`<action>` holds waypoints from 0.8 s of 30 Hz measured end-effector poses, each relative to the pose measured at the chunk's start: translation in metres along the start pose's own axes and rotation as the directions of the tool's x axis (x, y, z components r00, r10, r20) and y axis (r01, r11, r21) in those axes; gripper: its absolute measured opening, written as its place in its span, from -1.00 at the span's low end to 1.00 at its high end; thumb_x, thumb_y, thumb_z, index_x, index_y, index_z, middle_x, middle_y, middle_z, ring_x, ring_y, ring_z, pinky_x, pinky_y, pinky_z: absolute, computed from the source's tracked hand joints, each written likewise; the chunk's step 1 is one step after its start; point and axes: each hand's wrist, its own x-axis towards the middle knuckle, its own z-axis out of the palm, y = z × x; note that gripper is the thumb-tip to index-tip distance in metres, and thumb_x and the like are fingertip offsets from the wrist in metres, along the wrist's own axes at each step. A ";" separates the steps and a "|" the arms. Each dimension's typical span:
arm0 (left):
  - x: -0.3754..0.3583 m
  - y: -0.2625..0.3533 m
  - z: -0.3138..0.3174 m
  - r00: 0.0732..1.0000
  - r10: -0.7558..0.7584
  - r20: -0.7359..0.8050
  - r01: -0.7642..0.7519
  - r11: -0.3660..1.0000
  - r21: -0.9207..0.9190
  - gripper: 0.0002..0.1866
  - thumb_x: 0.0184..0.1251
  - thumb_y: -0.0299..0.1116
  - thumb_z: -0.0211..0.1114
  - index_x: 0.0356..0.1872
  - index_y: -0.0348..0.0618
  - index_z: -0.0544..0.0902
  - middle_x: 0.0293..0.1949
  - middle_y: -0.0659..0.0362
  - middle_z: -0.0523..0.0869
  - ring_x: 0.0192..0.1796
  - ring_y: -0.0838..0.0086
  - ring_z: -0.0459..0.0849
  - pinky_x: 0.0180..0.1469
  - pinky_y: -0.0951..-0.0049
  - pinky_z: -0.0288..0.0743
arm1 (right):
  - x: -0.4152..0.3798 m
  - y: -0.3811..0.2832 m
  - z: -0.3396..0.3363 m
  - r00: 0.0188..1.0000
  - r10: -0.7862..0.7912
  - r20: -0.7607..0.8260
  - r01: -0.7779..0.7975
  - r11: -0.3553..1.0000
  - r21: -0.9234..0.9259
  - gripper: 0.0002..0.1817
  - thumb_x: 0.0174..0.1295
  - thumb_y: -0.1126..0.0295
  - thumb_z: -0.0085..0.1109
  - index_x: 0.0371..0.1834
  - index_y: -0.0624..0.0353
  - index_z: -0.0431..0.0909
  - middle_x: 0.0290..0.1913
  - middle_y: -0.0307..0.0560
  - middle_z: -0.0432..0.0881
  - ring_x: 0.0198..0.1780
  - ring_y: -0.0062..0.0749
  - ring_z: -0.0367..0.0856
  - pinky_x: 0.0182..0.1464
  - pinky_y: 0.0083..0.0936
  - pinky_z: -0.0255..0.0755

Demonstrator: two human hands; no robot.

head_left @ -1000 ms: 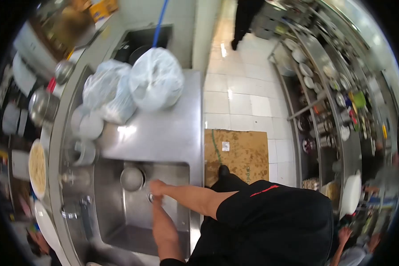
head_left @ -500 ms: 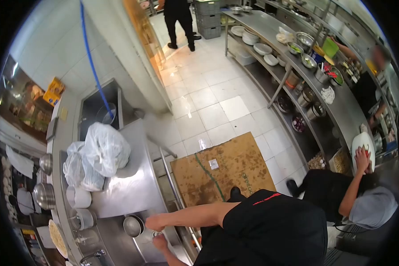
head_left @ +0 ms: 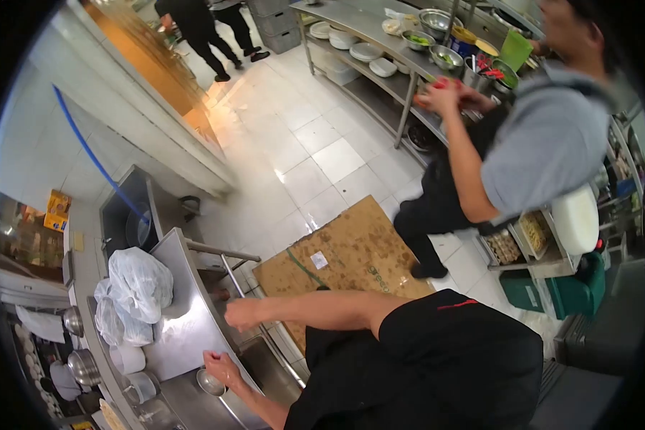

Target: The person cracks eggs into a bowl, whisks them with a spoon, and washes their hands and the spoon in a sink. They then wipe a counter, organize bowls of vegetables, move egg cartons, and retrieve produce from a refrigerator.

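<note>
My right hand (head_left: 244, 313) is closed in a loose fist above the edge of the steel counter (head_left: 183, 333), near the metal rail; whatever it may hold is hidden. Below it in the view, my left hand (head_left: 222, 367) has its fingers curled together beside a small round metal bowl (head_left: 211, 383) at the sink area. Its fingertips cover anything held, and contact with the bowl is unclear. White plastic bags (head_left: 140, 287) sit on the counter beyond, with a white container (head_left: 127, 358) beside them.
A co-worker (head_left: 552, 143) stands close on the right, with red items (head_left: 448, 84) in the hands. Cardboard (head_left: 351, 251) lies on the tiled floor. A steel shelf table (head_left: 351, 18) with bowls is behind. Two people stand far off. A blue hose (head_left: 93, 154) hangs into a basin.
My hands have moved apart, the right one away from the bowl area. A co-worker in grey is now upright beside the cardboard with red items. The view has shifted.
</note>
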 end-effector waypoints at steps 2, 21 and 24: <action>0.019 0.022 0.013 0.995 0.057 0.086 -0.049 0.994 -0.093 -0.82 -0.14 -0.56 0.09 -0.64 -0.24 0.23 -0.68 0.12 0.21 -0.58 0.29 0.17 -0.45 0.27 0.22 | -0.005 0.002 -0.031 0.992 0.086 -0.087 -0.087 0.996 -0.008 -0.75 -0.14 0.26 0.27 -0.61 0.27 0.60 -0.52 0.13 0.61 -0.37 0.06 0.61 -0.35 -0.16 0.50; 0.013 0.000 0.329 0.211 0.055 0.976 0.190 0.977 -0.096 -0.45 0.13 -0.41 0.26 0.20 -0.27 0.41 0.20 -0.03 0.45 0.21 0.18 0.43 0.11 0.23 0.39 | -0.534 0.108 0.252 -0.081 0.878 -0.473 -0.997 -0.069 0.043 -0.81 -0.02 0.27 0.05 -0.62 0.08 0.58 -0.44 -0.01 0.62 -0.35 -0.08 0.57 -0.29 -0.22 0.46; 0.022 0.044 0.302 0.074 -0.182 0.980 0.200 0.966 0.164 -0.51 0.17 -0.40 0.22 0.16 -0.30 0.43 0.10 0.00 0.53 0.10 0.22 0.51 0.08 0.28 0.41 | -0.557 -0.018 0.211 -0.548 0.835 -0.051 -0.835 -0.543 0.088 -0.78 -0.01 0.32 -0.02 -0.57 0.13 0.63 -0.32 0.04 0.66 -0.19 -0.09 0.61 -0.14 -0.26 0.49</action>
